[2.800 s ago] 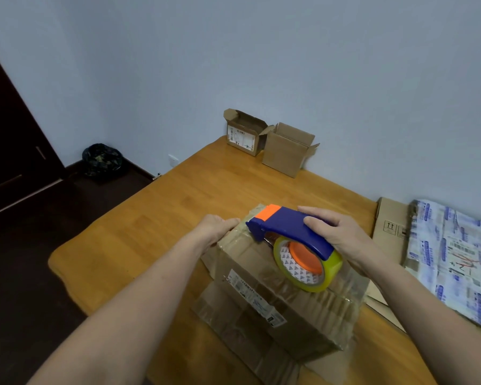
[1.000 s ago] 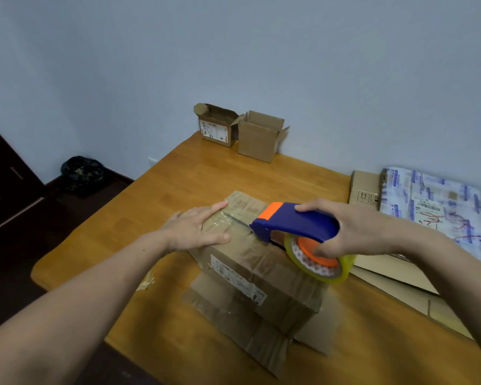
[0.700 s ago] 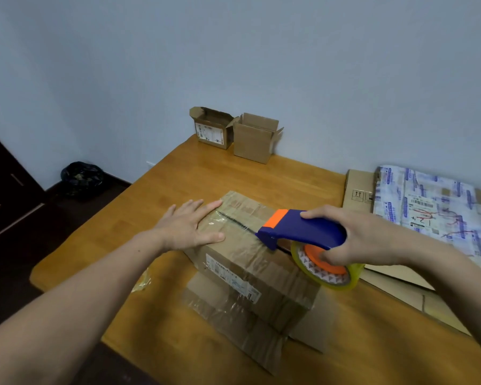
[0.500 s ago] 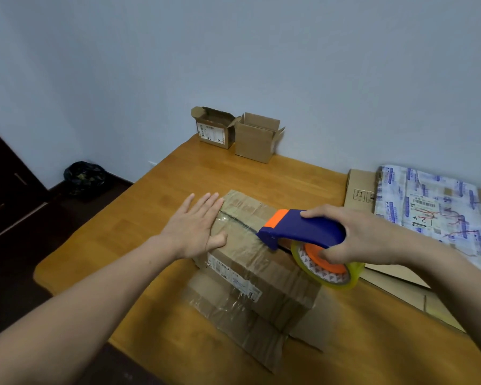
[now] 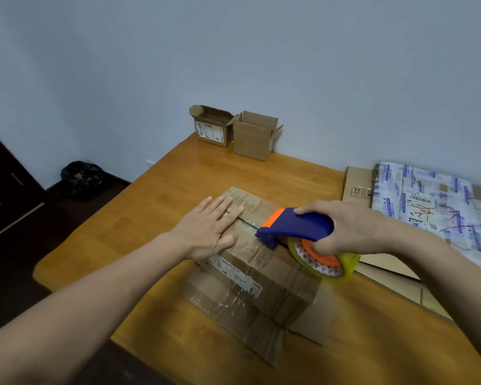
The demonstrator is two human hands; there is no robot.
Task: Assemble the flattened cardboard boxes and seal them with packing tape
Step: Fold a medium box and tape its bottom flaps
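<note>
Two hands tend the likely light, stiff cardboard box (image 5: 264, 265): left hand (image 5: 206, 232) pressing flat-fingered on its top, right hand (image 5: 353, 229) gripping the tape dispenser (image 5: 297, 224).

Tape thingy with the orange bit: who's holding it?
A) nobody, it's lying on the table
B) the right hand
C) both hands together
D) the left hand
B: the right hand is curled round the blue tape dispenser above the box, while the left hand lies flat on the box top, away from the dispenser.
</note>
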